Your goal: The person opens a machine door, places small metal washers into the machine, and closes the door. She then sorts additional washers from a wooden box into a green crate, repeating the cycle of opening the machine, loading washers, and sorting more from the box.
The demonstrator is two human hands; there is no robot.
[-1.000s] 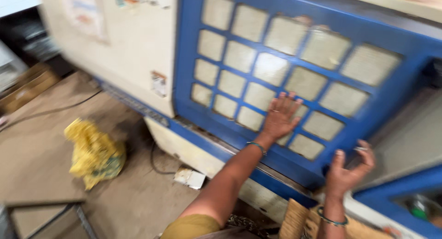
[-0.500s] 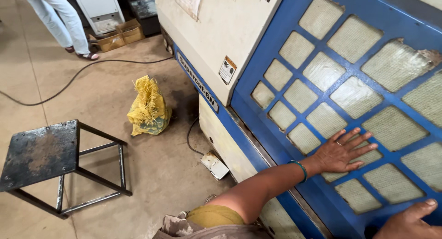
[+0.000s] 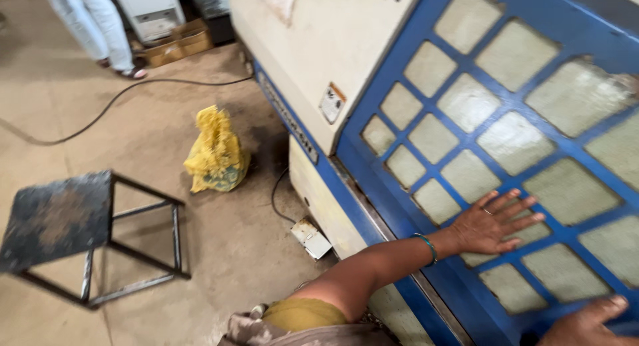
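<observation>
My left hand [image 3: 496,223] lies flat with spread fingers on the blue machine door [image 3: 399,206], over the lower panes of its grid of cloudy windows. A green bangle sits on that wrist and a ring on one finger. My right hand [image 3: 586,323] rests on the door's blue frame at the bottom right corner of the view. Only its back and thumb show; the fingers are cut off by the frame edge. Neither hand holds a loose object.
The door belongs to a cream machine cabinet [image 3: 333,46]. On the concrete floor stand a rusty metal stool [image 3: 60,219], a yellow bag [image 3: 216,153], a small foot pedal [image 3: 311,238] and a black cable [image 3: 106,106]. Another person's legs [image 3: 100,26] stand at the far left near cardboard boxes [image 3: 173,43].
The view has swung down and left, bringing the floor, stool and another person into sight. My left hand stays pressed on the door's window grid, and my right hand has sunk to the frame's bottom corner.
</observation>
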